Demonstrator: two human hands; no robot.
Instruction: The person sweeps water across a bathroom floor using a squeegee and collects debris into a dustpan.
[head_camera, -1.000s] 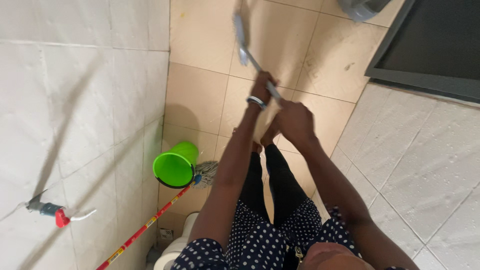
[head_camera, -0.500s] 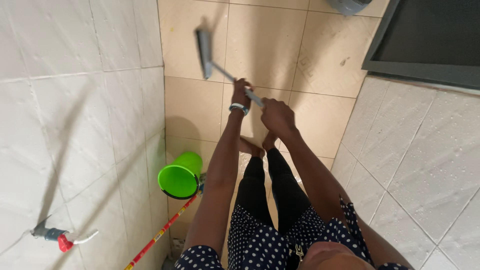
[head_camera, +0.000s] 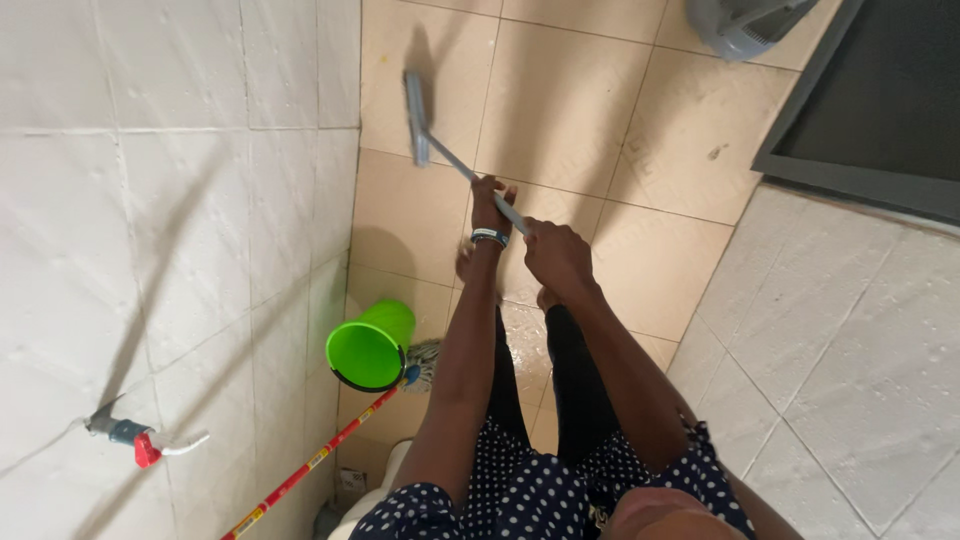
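The beige tiled floor (head_camera: 560, 100) fills the middle of the view, closed in by a white tiled wall (head_camera: 170, 200) on the left and paler tiles on the right. On that floor, ahead of the person's feet, lies the head (head_camera: 415, 118) of a long-handled floor wiper; its blade runs almost straight away from the person, close to the foot of the wall.

The wiper's handle (head_camera: 455, 160) is the long axis that matters here. It slants from the hands up and to the left, so the tool points forward and leftward, away from the body, with the head at the far end and the grip end near the person.

The left hand (head_camera: 488, 205), wearing a band at the wrist, is wrapped around the handle further along and so is the nearer of the two to the head. The right hand (head_camera: 557, 260) is closed around the handle's near end, just behind and touching distance from the left.

A green bucket (head_camera: 372, 345) stands by the wall beside the left arm, with a mop's red stick (head_camera: 310, 465) leaning past it. A tap (head_camera: 140, 440) juts from the wall low on the left.
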